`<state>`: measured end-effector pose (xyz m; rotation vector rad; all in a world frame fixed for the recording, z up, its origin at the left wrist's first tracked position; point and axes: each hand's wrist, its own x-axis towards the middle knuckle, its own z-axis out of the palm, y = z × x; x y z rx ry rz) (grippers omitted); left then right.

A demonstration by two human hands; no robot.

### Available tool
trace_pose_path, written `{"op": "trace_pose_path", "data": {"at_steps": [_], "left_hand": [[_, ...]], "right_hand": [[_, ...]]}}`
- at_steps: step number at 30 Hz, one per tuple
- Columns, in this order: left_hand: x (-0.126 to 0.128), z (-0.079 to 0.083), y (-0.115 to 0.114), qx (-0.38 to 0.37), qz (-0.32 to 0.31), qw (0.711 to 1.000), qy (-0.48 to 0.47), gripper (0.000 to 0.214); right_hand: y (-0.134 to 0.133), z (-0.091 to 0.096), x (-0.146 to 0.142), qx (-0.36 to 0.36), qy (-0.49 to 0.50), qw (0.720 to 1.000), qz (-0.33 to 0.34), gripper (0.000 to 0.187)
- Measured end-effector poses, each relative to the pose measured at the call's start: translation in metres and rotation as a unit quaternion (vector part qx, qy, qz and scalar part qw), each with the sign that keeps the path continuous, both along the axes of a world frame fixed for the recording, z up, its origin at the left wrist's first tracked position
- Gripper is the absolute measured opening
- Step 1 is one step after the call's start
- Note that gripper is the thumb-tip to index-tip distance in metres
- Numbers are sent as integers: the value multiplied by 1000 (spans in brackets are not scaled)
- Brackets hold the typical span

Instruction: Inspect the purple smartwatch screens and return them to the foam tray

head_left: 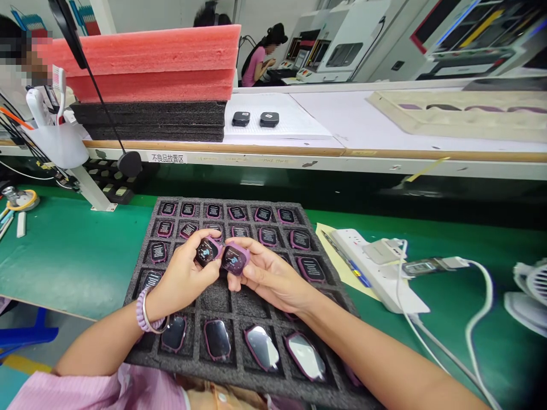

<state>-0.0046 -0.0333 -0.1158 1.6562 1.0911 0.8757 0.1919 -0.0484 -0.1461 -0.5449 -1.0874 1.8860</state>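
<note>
My left hand (183, 279) and right hand (265, 276) each pinched a purple-cased smartwatch body (208, 250), (235, 259) over the black foam tray (222, 299); checking screens, I judged, slotting next.

Noted: worktop (77, 256) green. Foam tray (222, 304) charcoal black, gridded into square pockets. Watch bodies (267, 236) in tray purple-rimmed with black faces; near row (261, 347) glossy grey. Two watch bodies (222, 254) held in hands purple with dark lit screens. Bracelet (143, 313) lilac beaded. Sleeve (85, 393) pale pink, finely striped. Foam sheets (149, 62) salmon pink over black. Power strip (376, 267) white.
</note>
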Motion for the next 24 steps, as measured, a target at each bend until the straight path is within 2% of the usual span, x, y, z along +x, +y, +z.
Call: {"op": "trace_pose_path", "data": {"at_steps": [19,24], "left_hand": [[-1,-2,0,-7,-9,1000,0,45],[-1,-1,0,-6,-6,1000,-7,47]], "right_hand": [[0,0,0,-5,-4,1000,-3,57],[0,-1,0,-2,30,1000,10,51]]}}
